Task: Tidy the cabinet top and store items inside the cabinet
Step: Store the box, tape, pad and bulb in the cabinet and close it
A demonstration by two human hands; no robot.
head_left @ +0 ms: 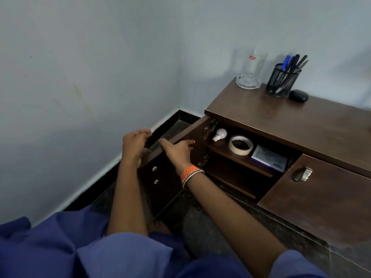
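- The left cabinet door (170, 157) stands swung open at mid-frame, its top edge running from centre toward the lower left.
- The left hand (134, 145) grips that top edge from the outer side, fingers curled over it.
- The right hand (178, 150) lies on the door's inner face just below the same edge, fingers fairly straight and pointing right toward the opening; thread bangles (190, 174) circle its wrist.
- Both hands sit close together, left of the open compartment and well below and left of the things on the top.
- On the shelf (241, 159) inside the cabinet (301, 125), from left to right: a white bulb (220, 134) at the back, a tape roll (240, 145) lying flat, and a white-and-purple box (270, 158) just beside the roll.
- The space under the shelf is dark; I cannot tell what it holds.
- The right door (325, 195), with a metal handle (302, 174), stands partly open at right.
- At the upper right, on the cabinet top near the wall: a clear glass (251, 70), then a black mesh cup (281, 81) holding pens (291, 63), then a small black case (298, 95).
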